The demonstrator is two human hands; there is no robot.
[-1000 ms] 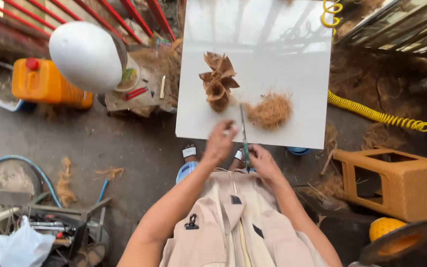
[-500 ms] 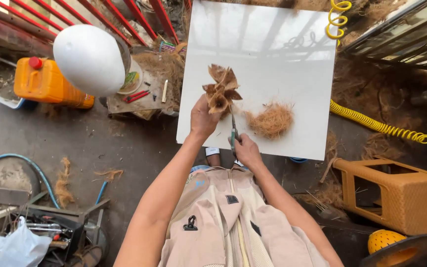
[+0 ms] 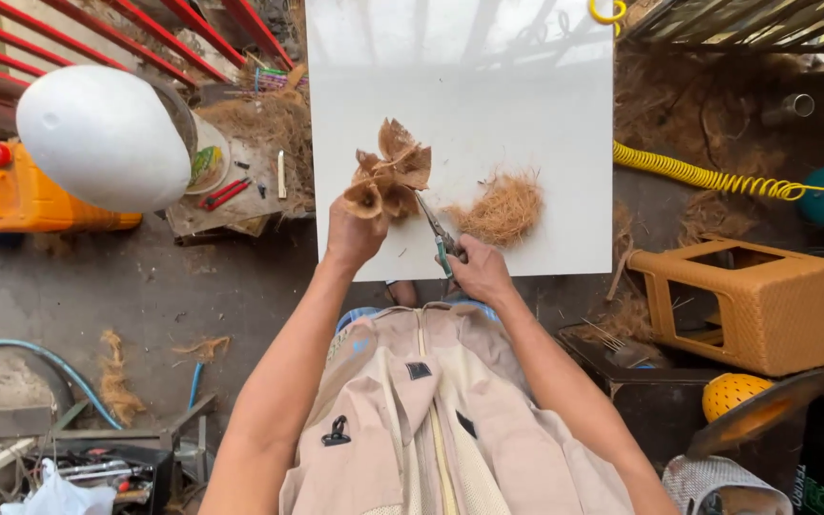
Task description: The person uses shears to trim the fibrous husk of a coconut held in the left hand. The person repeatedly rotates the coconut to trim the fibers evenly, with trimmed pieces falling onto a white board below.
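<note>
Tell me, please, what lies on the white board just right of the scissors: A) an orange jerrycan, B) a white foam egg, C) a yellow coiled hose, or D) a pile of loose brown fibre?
D: a pile of loose brown fibre sits on the white board, right of the scissors in the right hand.

Both our bare arms reach forward. Our left hand (image 3: 353,234) is closed in a fist; our right hand (image 3: 477,274) grips, fingers curled.

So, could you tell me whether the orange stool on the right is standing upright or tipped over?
Tipped over: the orange stool lies on its side on the ground, its open underside facing sideways.
</note>
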